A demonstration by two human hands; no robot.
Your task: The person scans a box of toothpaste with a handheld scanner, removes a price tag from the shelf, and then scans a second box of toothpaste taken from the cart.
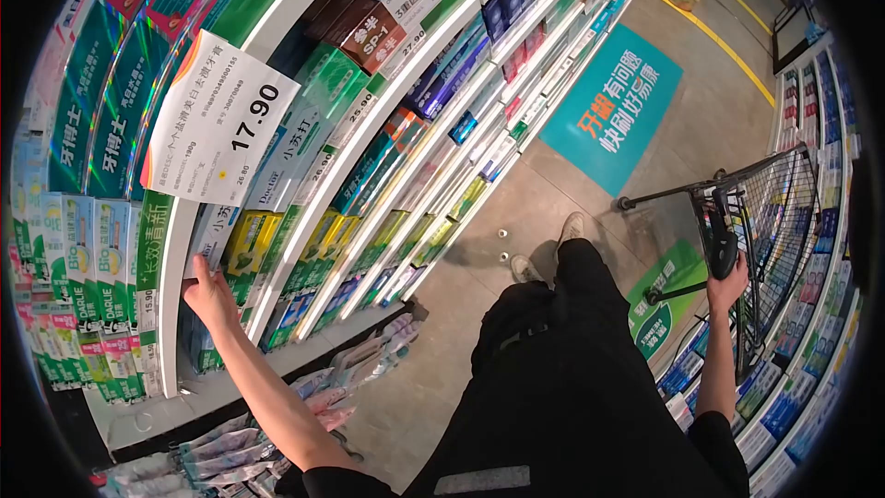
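Store aisle. Shelves point(304, 212) stocked with toothpaste boxes point(111, 249) curve along the left side. A second shelf run point(811, 221) lines the right side. Floor point(516, 212): grey tile with a teal sign point(613, 106) and a yellow line point(719, 41). A price tag point(221, 120) reads 17.90. Lighting is even.

One shopping cart point(770, 221), one hanging price sign point(221, 120), two teal floor stickers point(613, 106) and two shoes point(570, 224) were visible.
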